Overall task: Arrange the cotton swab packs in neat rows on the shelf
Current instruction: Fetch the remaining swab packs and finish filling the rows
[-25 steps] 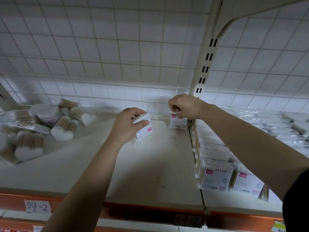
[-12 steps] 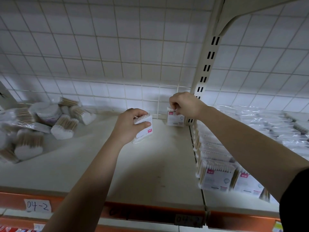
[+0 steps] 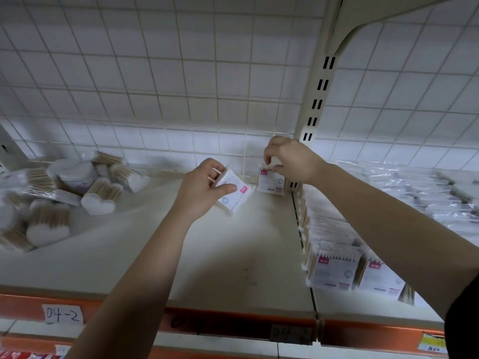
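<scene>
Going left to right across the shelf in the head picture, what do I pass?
Heap of loose wooden cotton swab bundles → left hand gripping a tilted white swab pack → upright white swab pack pinched by the right hand → neat row of white swab packs

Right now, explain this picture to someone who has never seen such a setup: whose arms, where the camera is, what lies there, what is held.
No machine here: a person works with two bare hands; the one camera sits on their head, looking down. The left hand grips a tilted cotton swab pack over the shelf. The right hand pinches the top of a second pack standing upright at the back, beside the slotted post. A loose heap of swab packs lies on the left; neat rows of packs stand on the right.
</scene>
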The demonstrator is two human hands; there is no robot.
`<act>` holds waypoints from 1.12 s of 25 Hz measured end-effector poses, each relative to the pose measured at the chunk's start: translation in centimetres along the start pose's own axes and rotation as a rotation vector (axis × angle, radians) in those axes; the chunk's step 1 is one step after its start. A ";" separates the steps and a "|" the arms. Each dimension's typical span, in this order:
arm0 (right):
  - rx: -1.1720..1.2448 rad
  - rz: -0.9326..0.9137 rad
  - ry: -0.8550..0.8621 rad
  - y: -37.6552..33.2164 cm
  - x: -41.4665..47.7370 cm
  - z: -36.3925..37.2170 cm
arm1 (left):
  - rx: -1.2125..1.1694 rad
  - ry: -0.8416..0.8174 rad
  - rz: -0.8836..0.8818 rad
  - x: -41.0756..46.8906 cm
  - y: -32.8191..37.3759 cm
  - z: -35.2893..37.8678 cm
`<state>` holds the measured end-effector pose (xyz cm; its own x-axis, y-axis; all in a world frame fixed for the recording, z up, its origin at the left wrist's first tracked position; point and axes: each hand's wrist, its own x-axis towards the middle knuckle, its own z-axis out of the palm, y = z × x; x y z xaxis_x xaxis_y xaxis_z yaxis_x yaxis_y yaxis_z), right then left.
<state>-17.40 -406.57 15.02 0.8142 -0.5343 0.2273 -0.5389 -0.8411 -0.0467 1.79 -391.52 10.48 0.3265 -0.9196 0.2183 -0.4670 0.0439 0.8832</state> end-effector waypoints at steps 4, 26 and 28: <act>0.165 0.059 0.036 -0.6 -2.6 -2.8 | 0.040 -0.004 0.054 0.0 0.2 0.5; 0.349 0.385 0.317 -0.9 -15.2 -2.8 | -0.009 -0.033 -0.018 2.6 0.1 7.4; 0.351 0.394 0.318 -0.8 -15.2 -2.7 | 0.090 -0.055 -0.007 3.0 -0.1 7.9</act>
<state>-29.93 -397.60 14.21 0.4353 -0.8044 0.4043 -0.6389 -0.5924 -0.4908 -3.68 -397.39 7.75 0.2858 -0.9398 0.1875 -0.5381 0.0046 0.8429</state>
